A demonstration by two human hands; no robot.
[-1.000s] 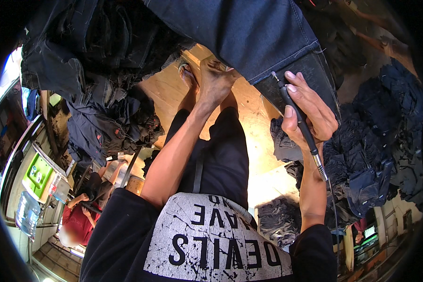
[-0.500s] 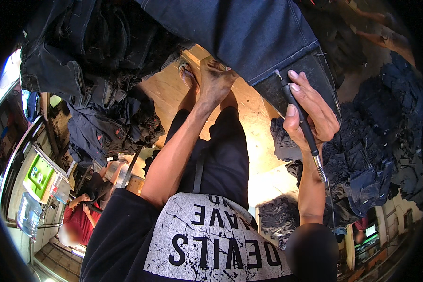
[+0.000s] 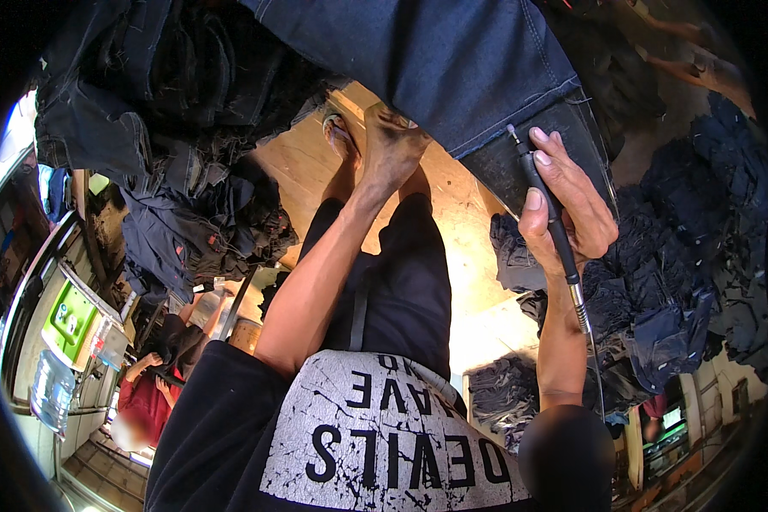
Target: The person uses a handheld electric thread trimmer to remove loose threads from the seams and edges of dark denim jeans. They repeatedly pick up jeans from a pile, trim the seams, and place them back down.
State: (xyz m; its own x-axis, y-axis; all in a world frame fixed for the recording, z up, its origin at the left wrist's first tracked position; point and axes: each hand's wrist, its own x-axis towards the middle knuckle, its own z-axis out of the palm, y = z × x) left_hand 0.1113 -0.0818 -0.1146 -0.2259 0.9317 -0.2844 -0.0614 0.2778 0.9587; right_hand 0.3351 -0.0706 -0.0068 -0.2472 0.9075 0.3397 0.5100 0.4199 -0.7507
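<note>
A dark blue denim garment (image 3: 452,68) with pale stitching is draped across the upper middle, its stitched hem over a dark flat board (image 3: 572,128). My right hand (image 3: 572,200) is closed around a black pen-shaped rotary grinder (image 3: 555,218). A small pale tip on the tool is at the hem, and whether it touches the cloth I cannot tell. From the tool's lower end, past a metal spring sleeve, a thin cable runs down. My left hand (image 3: 394,141) is at the garment's left edge, its fingers hidden by the cloth.
Dark denim pieces hang in a large heap (image 3: 171,94) at upper left, with another pile (image 3: 213,222) below. More dark garments (image 3: 657,282) are stacked at right. A person in a red top (image 3: 145,405) sits at lower left, near a green tray (image 3: 70,314).
My right hand and the grinder have shifted slightly to the right along the hem. My left hand has barely moved.
</note>
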